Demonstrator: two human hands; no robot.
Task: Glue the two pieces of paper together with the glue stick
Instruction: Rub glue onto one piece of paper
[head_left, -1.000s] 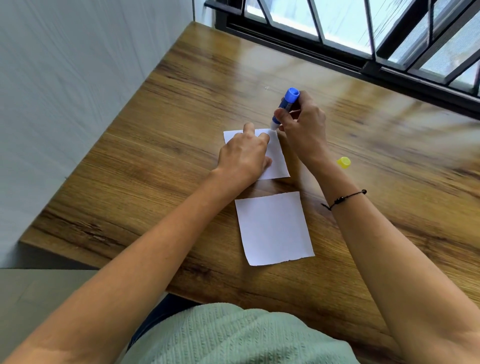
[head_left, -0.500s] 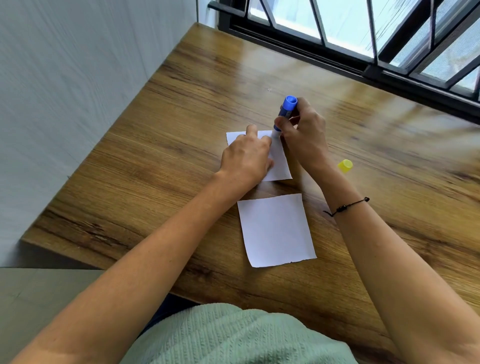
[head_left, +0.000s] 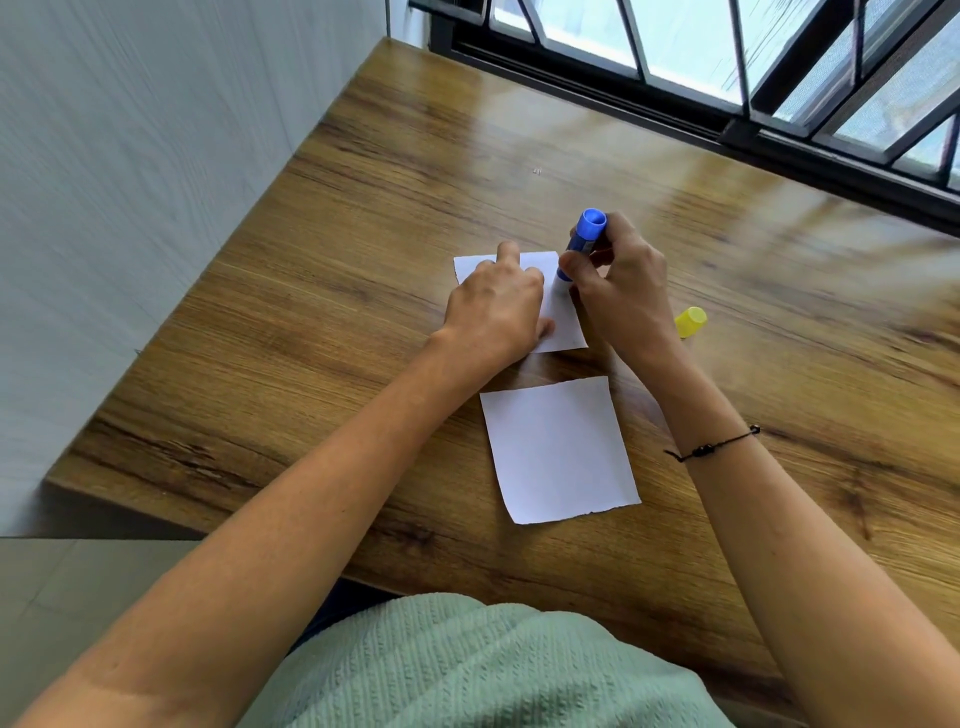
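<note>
Step in hand: you are spreading glue on the far paper (head_left: 563, 317), the 1st of the 2 sheets.
Right hand: your right hand (head_left: 621, 291) is clenched round the glue stick (head_left: 584, 244), fingers wrapped about its blue barrel, the barrel tilted and its tip down on the sheet near the right edge.
Left hand: your left hand (head_left: 496, 312) lies flat on the far paper with its fingers spread and released, grasping nothing, pinning the sheet to the surface (head_left: 363, 260).
Near paper: the near paper (head_left: 558, 449) lies bare, just beside the far one with a strip of wood between them.
Cap: the yellow cap (head_left: 691, 322) sits on the surface to the right of your right hand.
Just changed: the tip has slid from the sheet's top edge down toward you along the right side.
Meaning: my judgement is that 1 stroke is under way and coverage is only partial.
Against the earlier frame: left hand, near paper and cap keep their places.
</note>
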